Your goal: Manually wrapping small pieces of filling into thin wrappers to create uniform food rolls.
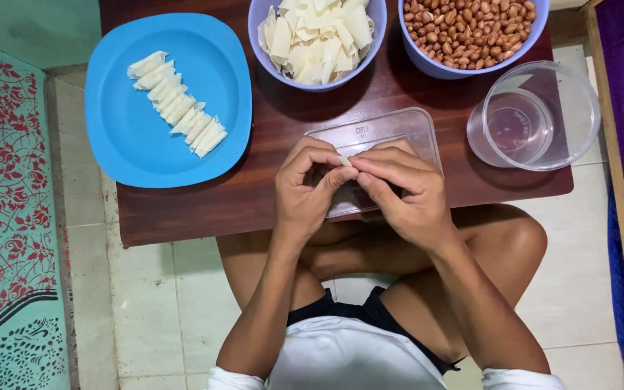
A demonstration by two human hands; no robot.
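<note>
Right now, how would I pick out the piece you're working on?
Start at the brown table, near edge, above the clear flat lid. There the left hand and right hand meet fingertip to fingertip, pinching a small white wrapper. Unlike the rolls on the blue plate, it is held off the table.

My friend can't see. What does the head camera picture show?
Two hands, the left hand and right hand, pinch a small pale wrapper piece together above a clear rectangular lid on a low wooden table. Nearby are a blue plate of rolled wrappers, a bowl of peanuts and a bowl of wrapper strips.
</note>
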